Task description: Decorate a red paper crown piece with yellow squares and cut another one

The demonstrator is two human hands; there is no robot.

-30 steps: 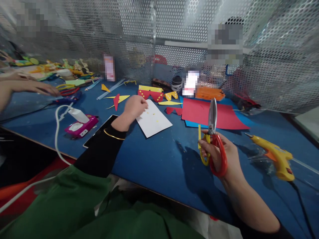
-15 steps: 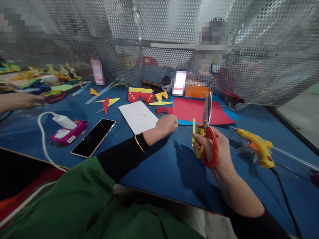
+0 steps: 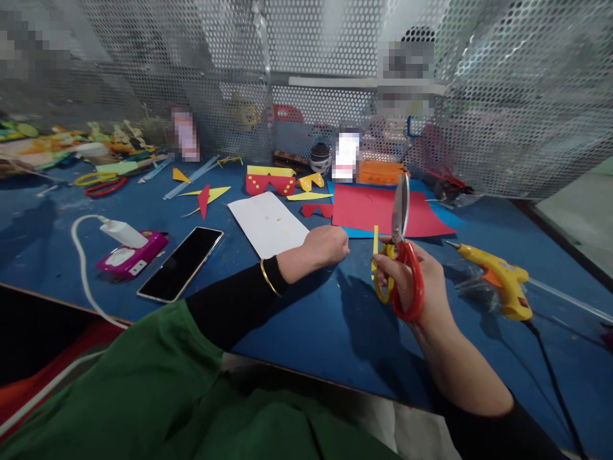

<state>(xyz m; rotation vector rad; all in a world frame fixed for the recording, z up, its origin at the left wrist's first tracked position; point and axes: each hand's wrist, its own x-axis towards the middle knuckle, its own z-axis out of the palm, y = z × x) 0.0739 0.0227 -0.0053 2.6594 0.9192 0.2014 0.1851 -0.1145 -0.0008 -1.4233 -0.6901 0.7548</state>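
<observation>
My right hand holds scissors with red and yellow handles, blades pointing up and nearly together. A narrow yellow paper strip is pinched in the same hand, beside the handles. Over the table, my left hand is closed, its fingers curled and turned away, so whatever they may hold is hidden. It is by the corner of a white sheet with tiny yellow bits on it. Behind it lie a small red paper mask and a red sheet on blue paper.
A yellow glue gun lies at the right with its cord. To the left are a black-screened phone and a purple power socket. Red-and-yellow paper glasses stand before a perforated screen. More scissors lie far left.
My left hand has shifted slightly right and down. The scissors and strip have moved a little right with my right hand. Another person's hand at far left has drawn back mostly out of view.
</observation>
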